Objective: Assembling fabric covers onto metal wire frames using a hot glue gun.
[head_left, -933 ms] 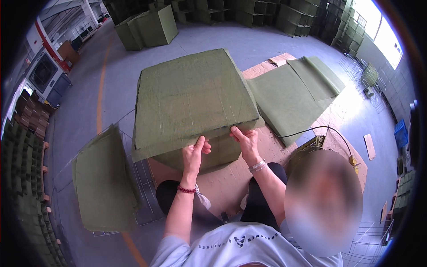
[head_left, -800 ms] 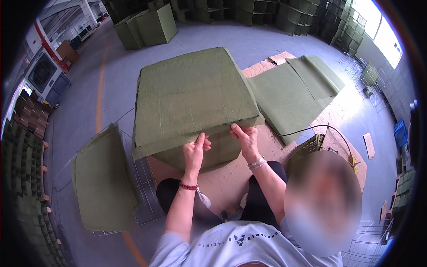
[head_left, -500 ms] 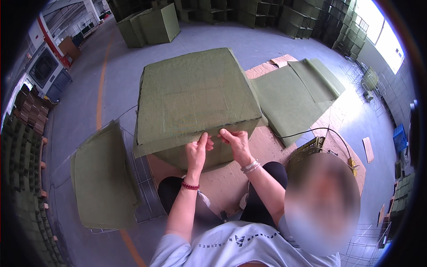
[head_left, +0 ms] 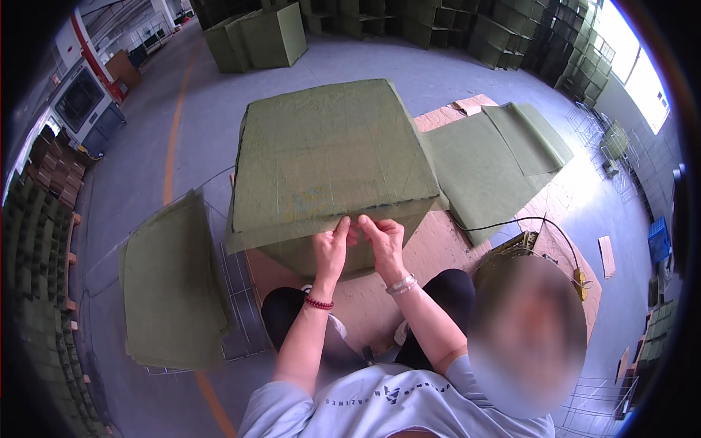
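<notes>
In front of me stands a large box shape covered in green fabric [head_left: 328, 139], with thin wire lines showing faintly through its top. A loose strip of the fabric hangs over the near edge, where a dark line runs along the right part. My left hand [head_left: 332, 247] pinches this strip near its middle between thumb and fingers. Close beside it, almost touching, my right hand [head_left: 382, 239] pinches the same strip with the thumb on top. The fingertips are partly hidden behind the thumbs and the cloth.
A stack of green fabric sheets [head_left: 171, 285] lies on a wire rack [head_left: 241, 299] at left. More green fabric [head_left: 489, 175] lies on cardboard [head_left: 551, 212] at right, near a black cable [head_left: 522, 217] and a crate [head_left: 511, 247]. Green boxes [head_left: 259, 38] stand at the back.
My right hand has moved left along the fabric edge, closer to my left hand. The whole view has shifted slightly, and both hands still pinch the fabric.
</notes>
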`<state>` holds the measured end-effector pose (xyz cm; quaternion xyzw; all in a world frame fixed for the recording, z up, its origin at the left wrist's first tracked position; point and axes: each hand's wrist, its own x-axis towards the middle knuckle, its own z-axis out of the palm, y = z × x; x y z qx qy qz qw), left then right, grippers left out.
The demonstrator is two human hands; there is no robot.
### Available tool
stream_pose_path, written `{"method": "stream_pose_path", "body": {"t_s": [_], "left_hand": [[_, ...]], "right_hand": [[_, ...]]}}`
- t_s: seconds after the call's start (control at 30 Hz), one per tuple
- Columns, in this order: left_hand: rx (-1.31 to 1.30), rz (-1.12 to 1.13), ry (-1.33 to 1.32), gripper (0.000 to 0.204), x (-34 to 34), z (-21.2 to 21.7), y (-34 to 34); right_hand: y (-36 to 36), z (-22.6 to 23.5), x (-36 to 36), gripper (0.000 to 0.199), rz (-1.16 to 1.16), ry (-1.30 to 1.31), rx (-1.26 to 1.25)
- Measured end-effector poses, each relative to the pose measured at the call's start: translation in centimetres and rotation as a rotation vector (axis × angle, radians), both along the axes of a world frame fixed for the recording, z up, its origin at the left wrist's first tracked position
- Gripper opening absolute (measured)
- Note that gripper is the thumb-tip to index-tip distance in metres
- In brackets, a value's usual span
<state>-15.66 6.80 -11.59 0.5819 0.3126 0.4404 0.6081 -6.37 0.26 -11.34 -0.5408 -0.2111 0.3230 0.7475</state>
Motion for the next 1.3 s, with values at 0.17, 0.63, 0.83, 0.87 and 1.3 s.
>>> {"method": "stream_pose_path", "body": {"t_s": [0.17,0.63,0.83,0.87,1.3], "left_hand": [[0.011,-0.010,0.004,0.027,-0.1,0.0,0.1],[-0.070,0.021,-0.059,0.024,-3.8,1.1,1.1],[-0.055,0.059,-0.031,0.025,-3.5,0.9,1.4],[-0.053,0.059,-0.008,0.025,-3.2,0.9,1.6],[-0.261,-0.110,0.016,0.033,0.5,3.4,-1.8]], "right_hand": [[1.1,0.8,-1.2,0.017,-0.125,0.076,0.140],[1.0,1.0,-2.8,0.020,0.028,0.160,0.071],[2.6,0.7,-2.7,0.016,0.011,0.099,0.069],[2.8,0.7,-2.4,0.015,-0.001,0.042,0.058],[0.1,1.1,6.0,0.016,-0.142,-0.070,0.113]]}}
